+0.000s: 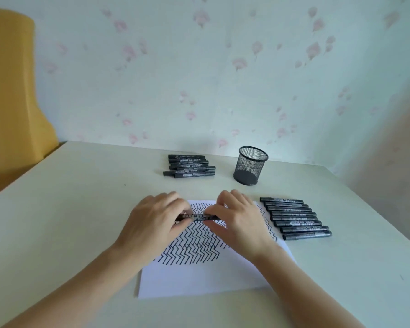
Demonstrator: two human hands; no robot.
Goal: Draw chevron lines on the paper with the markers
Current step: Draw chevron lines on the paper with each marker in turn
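Note:
A white sheet of paper [194, 278] lies on the table before me, its upper half covered with rows of black chevron lines [194, 247]. Above the drawing I hold one black marker [198, 218] level, crosswise. My left hand [152, 223] grips its left end and my right hand [237, 218] pinches its right end. Whether the cap is on is hidden by my fingers.
A row of several black markers [296, 218] lies right of the paper. Another pile of markers [189, 166] sits at the back, beside a black mesh pen cup [250, 165]. The pale table [81, 209] meets a floral wall; a yellow chair [12, 91] stands left.

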